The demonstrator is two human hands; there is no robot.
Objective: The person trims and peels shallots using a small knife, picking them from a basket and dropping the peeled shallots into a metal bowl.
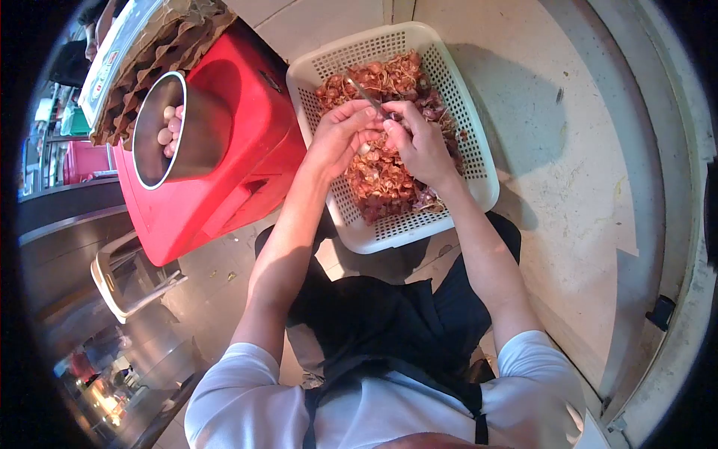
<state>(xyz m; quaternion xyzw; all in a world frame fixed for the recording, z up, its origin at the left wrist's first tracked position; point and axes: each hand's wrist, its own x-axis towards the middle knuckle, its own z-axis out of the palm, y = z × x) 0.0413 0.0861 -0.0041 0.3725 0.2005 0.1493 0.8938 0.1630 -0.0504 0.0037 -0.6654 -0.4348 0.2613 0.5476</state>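
Note:
Over a white perforated basket (299, 88) of reddish shallots and dry skins (385, 183), my two hands meet. My right hand (425, 150) is closed round a small knife (363, 91), its blade pointing up and to the left. My left hand (340, 138) is closed beside it, fingertips pinched together near the knife's handle end. Whatever sits between those fingertips is mostly hidden; I cannot make it out. To the left, a steel pot (200, 131) holds several pale pink peeled shallots (170, 135).
The pot stands on a red plastic box (247, 161), with brown egg trays (161, 56) behind it. A pale wall panel (576, 194) closes off the right side. At lower left is a white plastic frame (112, 288). Part of another person (71, 60) shows at upper left.

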